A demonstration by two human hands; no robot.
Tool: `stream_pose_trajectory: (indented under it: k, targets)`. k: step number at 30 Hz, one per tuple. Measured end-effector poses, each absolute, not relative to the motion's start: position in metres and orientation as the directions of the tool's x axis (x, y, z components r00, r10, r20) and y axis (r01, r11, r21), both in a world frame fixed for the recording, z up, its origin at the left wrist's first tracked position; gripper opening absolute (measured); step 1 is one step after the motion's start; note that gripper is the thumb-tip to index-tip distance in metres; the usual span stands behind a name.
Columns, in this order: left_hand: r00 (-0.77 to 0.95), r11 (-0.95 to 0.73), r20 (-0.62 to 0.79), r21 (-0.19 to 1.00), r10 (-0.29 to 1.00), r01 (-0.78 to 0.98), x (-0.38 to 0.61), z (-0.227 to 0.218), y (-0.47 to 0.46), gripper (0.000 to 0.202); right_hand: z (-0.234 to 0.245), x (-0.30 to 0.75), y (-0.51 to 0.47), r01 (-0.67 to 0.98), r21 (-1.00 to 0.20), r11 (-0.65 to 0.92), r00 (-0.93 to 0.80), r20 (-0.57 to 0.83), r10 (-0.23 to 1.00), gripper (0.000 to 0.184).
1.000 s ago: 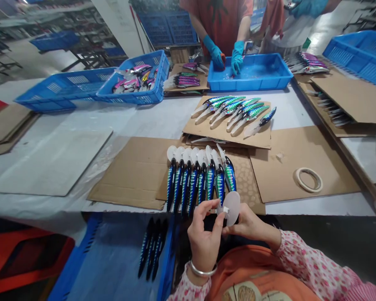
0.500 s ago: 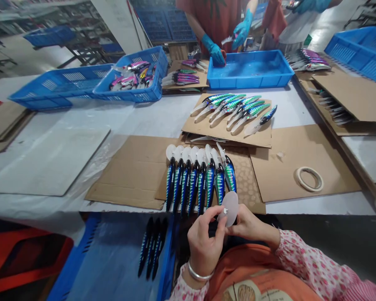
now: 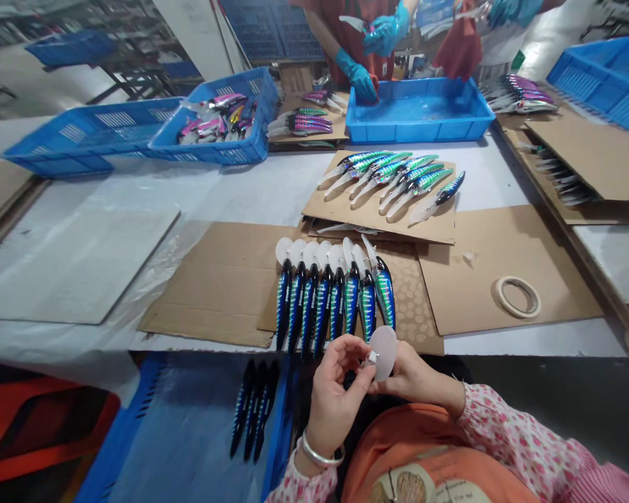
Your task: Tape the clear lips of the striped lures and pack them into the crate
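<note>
My left hand (image 3: 335, 391) and my right hand (image 3: 411, 374) meet close to my chest, just below the near table edge (image 3: 529, 346). Between them I hold a lure with a translucent round lip (image 3: 382, 351); the lip faces up toward the camera, the body is hidden behind my hands. Right-hand fingers wrap under the lip from the right side, closed on it. Left thumb and forefinger pinch a small white bit (image 3: 371, 358) at the lip's left edge, other left fingers curled loosely above. Can't tell what the white bit is, too small.

Just far of my hands, a row of blue striped lures (image 3: 330, 300) lies side by side on cardboard (image 3: 225, 286), lips pointing far, tails hanging over the near edge. Near left, below the table, a blue bin (image 3: 189, 433) holds a few more dark blue lures (image 3: 251, 409). Farther on, a second cardboard sheet carries green striped lures (image 3: 393, 175) fanned out diagonally. A tape roll (image 3: 518, 297) sits on cardboard to the right, well apart from my hands.

Far side: a blue tray (image 3: 419, 115) with a co-worker's gloved hand (image 3: 361, 80) at its left rim, their other gloved hand (image 3: 382, 31) raised holding something. Far left, a blue basket (image 3: 225, 129) with pink lures (image 3: 214, 122).
</note>
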State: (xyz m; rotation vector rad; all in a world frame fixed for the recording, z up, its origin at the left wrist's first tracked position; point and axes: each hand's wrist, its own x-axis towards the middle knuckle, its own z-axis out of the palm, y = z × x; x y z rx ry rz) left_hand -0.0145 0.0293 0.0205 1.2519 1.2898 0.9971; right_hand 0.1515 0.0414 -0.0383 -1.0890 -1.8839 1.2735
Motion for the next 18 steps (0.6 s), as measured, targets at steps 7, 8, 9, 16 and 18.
stream_pose_trajectory:
  k: [7,8,9,16,18]
  targets:
    - [0.158,0.010,-0.038,0.985,0.987,0.175,-0.0215,0.0194,0.0309,0.019,-0.0334,0.1538,0.0407,0.232,-0.952,0.198,-0.557,0.037,0.830,0.036]
    - [0.162,-0.023,-0.010,0.979,0.987,0.201,-0.0222,0.0189,0.0305,0.018,-0.0330,0.1536,0.0407,0.225,-0.956,0.190,-0.558,0.034,0.829,0.036]
    - [0.161,-0.066,0.029,0.970,0.986,0.232,-0.0226,0.0183,0.0298,0.018,-0.0330,0.1533,0.0406,0.222,-0.959,0.178,-0.553,0.027,0.833,0.036]
    - [0.151,-0.343,0.308,0.828,0.939,0.443,-0.0231,0.0168,0.0242,0.022,-0.0377,0.1494,0.0381,0.304,-0.940,0.157,-0.506,-0.020,0.862,0.033]
    - [0.178,-0.371,0.325,0.802,0.929,0.469,-0.0248,0.0169,0.0243,0.023,-0.0394,0.1485,0.0372,0.299,-0.939,0.170,-0.509,-0.007,0.861,0.033]
